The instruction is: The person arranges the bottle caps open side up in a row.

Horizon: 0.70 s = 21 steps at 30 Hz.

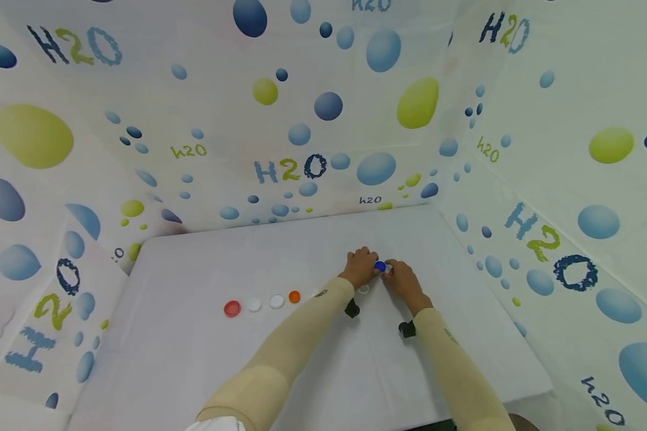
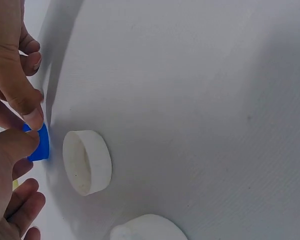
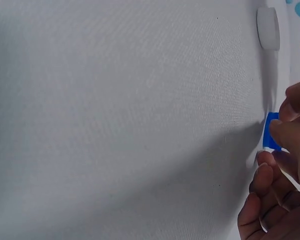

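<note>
A small blue bottle cap [image 1: 380,266] is between my two hands over the white table. My left hand [image 1: 360,267] pinches it from the left, and my right hand [image 1: 404,280] pinches it from the right. In the left wrist view both thumbs press on the blue cap [image 2: 40,147], which shows its side and is partly covered by fingers. Just nearer to me lies a white cap [image 2: 100,162], its hollow side visible; the left forearm partly hides it from the head camera. The right wrist view shows the blue cap [image 3: 268,131] between the fingertips.
Left of my arms, a red cap [image 1: 232,308], two white caps [image 1: 254,305] and an orange cap [image 1: 294,296] form a row on the table. Another white cap [image 2: 147,229] is cut off in the left wrist view. Printed cloth walls [image 1: 210,179] enclose the table's back and sides.
</note>
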Each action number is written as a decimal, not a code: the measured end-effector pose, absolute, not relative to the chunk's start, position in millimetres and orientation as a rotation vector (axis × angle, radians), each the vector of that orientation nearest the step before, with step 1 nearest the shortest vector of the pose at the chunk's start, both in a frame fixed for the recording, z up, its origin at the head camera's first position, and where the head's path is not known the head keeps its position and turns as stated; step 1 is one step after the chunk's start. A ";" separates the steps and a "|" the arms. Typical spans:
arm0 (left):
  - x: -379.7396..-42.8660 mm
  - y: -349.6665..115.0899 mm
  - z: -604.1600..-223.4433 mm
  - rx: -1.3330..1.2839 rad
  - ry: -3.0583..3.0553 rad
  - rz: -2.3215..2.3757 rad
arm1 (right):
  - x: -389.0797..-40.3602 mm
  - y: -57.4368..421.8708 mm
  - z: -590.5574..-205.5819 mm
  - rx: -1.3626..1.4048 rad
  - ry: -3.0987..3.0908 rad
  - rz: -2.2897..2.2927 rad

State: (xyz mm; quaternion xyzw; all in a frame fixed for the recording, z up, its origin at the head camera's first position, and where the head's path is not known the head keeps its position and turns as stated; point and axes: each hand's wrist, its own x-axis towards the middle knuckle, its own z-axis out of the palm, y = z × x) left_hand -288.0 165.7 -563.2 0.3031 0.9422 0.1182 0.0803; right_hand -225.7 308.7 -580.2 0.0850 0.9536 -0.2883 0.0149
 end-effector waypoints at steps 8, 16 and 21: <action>-288.9 164.9 -564.0 0.924 2.817 0.329 | -224.2 305.2 -576.2 0.221 3.010 -0.863; -292.3 164.6 -569.2 0.919 2.813 0.280 | -226.2 305.5 -580.9 0.204 3.027 -0.870; -292.1 166.5 -566.9 0.934 2.821 0.288 | -226.0 308.5 -582.2 0.202 3.023 -0.864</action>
